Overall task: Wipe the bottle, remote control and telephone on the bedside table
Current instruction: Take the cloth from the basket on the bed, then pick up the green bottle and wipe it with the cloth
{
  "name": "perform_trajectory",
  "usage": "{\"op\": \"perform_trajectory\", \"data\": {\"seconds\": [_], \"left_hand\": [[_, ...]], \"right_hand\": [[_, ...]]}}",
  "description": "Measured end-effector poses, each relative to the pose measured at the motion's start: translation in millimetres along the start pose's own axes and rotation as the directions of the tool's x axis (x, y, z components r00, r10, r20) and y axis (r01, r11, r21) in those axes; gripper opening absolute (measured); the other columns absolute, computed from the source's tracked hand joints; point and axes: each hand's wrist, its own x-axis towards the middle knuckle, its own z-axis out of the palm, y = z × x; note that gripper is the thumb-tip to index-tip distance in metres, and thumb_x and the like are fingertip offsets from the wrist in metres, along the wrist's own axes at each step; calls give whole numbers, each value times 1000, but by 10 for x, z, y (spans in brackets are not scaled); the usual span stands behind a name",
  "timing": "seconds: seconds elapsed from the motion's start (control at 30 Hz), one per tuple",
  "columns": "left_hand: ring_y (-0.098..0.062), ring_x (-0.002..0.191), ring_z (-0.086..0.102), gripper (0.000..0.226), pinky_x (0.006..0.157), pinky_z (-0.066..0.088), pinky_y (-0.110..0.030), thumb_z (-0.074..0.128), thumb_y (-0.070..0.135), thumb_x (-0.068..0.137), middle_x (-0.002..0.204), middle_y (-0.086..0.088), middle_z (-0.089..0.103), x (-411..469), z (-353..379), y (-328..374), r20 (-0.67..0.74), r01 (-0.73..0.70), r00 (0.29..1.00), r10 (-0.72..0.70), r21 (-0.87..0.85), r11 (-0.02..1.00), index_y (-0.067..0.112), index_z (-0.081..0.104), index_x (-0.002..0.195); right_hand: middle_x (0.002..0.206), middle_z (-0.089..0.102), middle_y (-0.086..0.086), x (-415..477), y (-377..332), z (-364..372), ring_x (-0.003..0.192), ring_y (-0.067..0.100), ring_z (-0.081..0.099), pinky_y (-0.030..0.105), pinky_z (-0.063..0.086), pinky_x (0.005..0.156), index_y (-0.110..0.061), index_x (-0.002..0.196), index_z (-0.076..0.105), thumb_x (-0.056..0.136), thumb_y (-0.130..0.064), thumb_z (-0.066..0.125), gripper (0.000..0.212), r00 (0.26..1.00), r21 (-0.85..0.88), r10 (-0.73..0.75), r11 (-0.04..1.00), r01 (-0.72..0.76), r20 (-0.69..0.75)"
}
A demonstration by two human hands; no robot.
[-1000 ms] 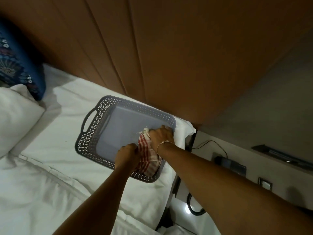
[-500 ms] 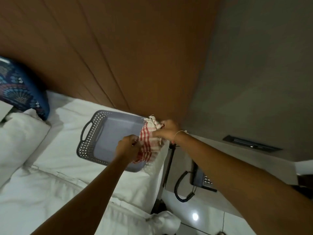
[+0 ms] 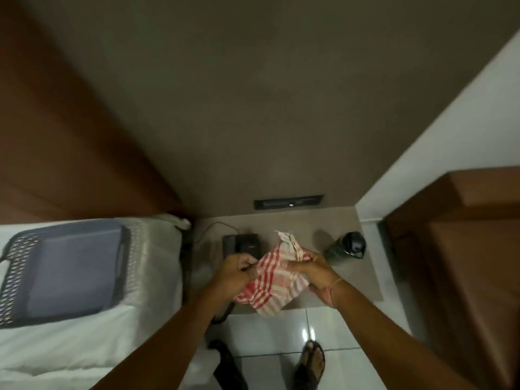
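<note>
- Brown and smooth, the bedside table fills the gap between my bed and a wooden cabinet, under a plain taupe wall.
- Over its middle I hold a red-and-white checked cloth, soft and crumpled, one frayed pale corner sticking up.
- My left hand pinches the cloth's left edge; my right hand grips its right side, fingers closed on the fabric.
- Behind my left hand, toward the table's back edge, sits the black telephone, boxy, its cord running to the back left corner; any lettering is too blurred to read.
- Near the back right corner stands the bottle, dark and rounded with a black cap, upright and apart from the cloth.
- On the white bed sheet lies a grey plastic basket with lattice walls and a flat floor, nothing in it.
- Glossy white floor tiles meet the table's front edge.
</note>
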Motion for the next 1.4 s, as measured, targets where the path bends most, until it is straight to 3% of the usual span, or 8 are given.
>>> {"op": "perform_trajectory", "data": {"seconds": [0.2,0.4,0.57,0.67,0.97,1.07,1.23,1.4], "left_hand": [[-23,94,72,13,86,56,-35,70,8,87,99,-6,78,523,1405,32,207,-28,978,-5,153,988,11,77,97],[-20,99,72,29,94,58,-43,77,18,84,110,-5,77,1001,2223,-130,327,-61,944,-37,284,957,16,74,113],[-15,125,52,106,106,47,-38,91,35,66,156,-3,39,1512,2378,2,182,-108,981,62,256,960,28,31,153],[-14,141,33,126,113,37,-37,95,42,56,165,-1,21,1839,2444,239,134,-257,965,227,296,920,31,21,156],[-30,131,51,82,113,40,-53,97,33,56,125,1,61,2242,2704,490,86,-443,897,435,212,871,16,58,126],[-22,117,62,67,104,49,-39,95,34,59,110,11,66,2148,2594,628,59,-310,951,305,116,944,26,63,118],[-10,104,69,40,73,54,-12,86,19,76,100,11,75,1629,2099,1105,162,-128,973,165,-217,968,26,68,111],[-9,92,75,18,72,61,-24,75,39,83,95,10,80,671,1526,1781,253,-143,943,214,-274,951,32,75,100]], "right_hand": [[106,72,14,-109,998,-1070,91,29,69,42,58,74,-8,110,66,82,-13,71,29,943,236,131,970,-59,-305],[91,76,14,-60,1676,-1596,76,27,74,33,58,56,-8,100,70,85,-10,67,15,895,454,211,891,-10,-394],[93,76,14,35,1959,-1850,84,33,72,38,59,61,-9,100,69,85,-8,66,16,855,510,230,859,45,-464],[99,74,17,62,2054,-1977,91,37,69,42,58,71,-7,105,68,84,-8,67,20,831,528,247,847,65,-498],[105,71,23,66,2111,-2203,96,40,67,58,50,88,-1,109,67,81,-3,69,28,779,560,228,808,184,-584],[94,76,14,-94,1920,-2252,91,34,70,51,54,85,-8,95,73,77,-3,74,19,700,446,131,847,289,-702],[79,76,-8,-643,1122,-2279,75,12,70,25,57,69,-35,80,74,72,-14,79,23,426,-67,-287,884,462,-858],[115,66,-11,-1303,49,-1953,102,2,62,17,50,85,-38,114,63,82,-44,65,33,361,-536,-742,663,522,-565]]}}
